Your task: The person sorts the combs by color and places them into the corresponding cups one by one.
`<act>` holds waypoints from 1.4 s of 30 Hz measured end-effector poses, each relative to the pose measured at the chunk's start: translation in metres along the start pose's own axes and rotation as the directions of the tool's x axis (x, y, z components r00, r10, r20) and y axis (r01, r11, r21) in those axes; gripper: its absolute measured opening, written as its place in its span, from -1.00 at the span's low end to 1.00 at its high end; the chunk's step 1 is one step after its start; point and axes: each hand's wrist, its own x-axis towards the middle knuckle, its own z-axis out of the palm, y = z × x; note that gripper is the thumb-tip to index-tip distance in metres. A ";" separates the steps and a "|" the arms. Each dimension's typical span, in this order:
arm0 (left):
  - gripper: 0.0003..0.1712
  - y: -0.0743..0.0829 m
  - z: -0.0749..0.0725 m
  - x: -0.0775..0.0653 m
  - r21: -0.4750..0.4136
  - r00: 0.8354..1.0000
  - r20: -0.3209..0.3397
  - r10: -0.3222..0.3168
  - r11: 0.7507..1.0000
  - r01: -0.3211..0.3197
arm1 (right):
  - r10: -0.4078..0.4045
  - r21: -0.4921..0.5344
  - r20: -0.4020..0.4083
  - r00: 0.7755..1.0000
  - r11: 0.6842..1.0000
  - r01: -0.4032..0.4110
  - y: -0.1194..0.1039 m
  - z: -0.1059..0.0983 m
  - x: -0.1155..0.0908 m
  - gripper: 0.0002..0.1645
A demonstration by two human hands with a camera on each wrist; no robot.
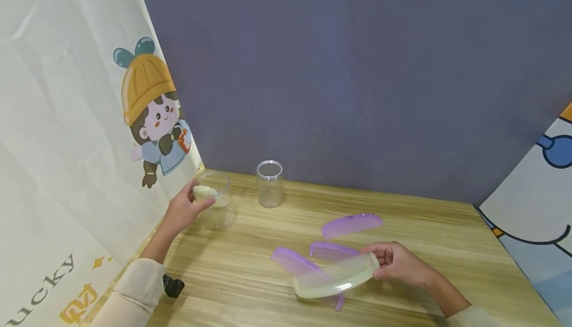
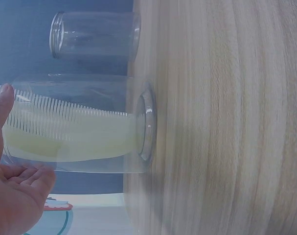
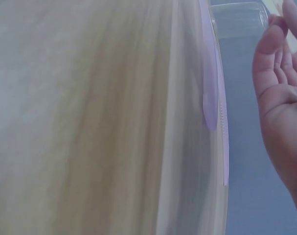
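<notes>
At the left, beside the printed panel [image 1: 85, 133], the left hand [image 1: 185, 208] grips the upper part of a wide clear jar [image 1: 220, 218], the thumb on one side and the fingers bent round the other. The jar stands upright on the wooden table [image 1: 241, 287], with a pale green comb [image 2: 79, 142] leaning inside it. Because the hold is high, near the mouth, a sideways push there could tip the jar and slide the comb about.

Just right of it and a little farther back stands a narrower clear jar [image 1: 270, 193], untouched; a careless swing of the wide one could knock it over.

Farther right and nearer, a purple comb [image 1: 290, 260] lies slantwise, partly covered by a second green comb [image 1: 337, 288]. Whether these two touch is hard to tell from above. A middle purple comb [image 1: 330, 250] lies just beyond, and a far purple comb [image 1: 352, 225] lies behind that.

The right hand [image 1: 399, 265] pinches the second green comb's right end between thumb and fingers. Held by one end only, it could swivel or slip if the pinch loosens, and dragging it low might snag teeth or scatter the purple combs.
</notes>
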 end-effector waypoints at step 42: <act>0.16 0.002 0.002 -0.001 0.010 1.000 -0.006 0.008 1.000 -0.008 | 0.165 -0.059 -0.292 0.942 0.980 -0.190 -0.014 0.001 0.082 -0.19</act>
